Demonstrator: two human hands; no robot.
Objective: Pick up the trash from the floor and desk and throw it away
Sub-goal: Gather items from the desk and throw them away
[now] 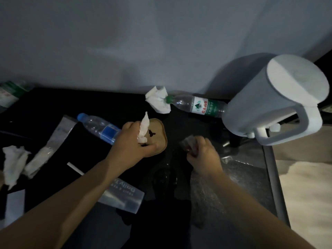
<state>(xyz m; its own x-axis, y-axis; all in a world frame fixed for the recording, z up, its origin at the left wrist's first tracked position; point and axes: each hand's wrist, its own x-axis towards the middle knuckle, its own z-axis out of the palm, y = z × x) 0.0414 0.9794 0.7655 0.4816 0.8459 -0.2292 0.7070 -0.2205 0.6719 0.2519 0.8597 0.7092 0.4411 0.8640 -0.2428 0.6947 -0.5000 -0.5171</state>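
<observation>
On the desk (107,101), the left hand (136,141) pinches a tissue (143,130) and seems to hold a tan dish (159,126) too; the right hand (203,155) is curled around a wrapper (187,141). With two things in one hand, the tissue may slip out. The bottle (195,106) label reads 农夫山泉; a packet (124,192) says "Daily".

left hand (132,141) holds tissue (144,129), right hand (203,154) wrapper (187,143)
</observation>
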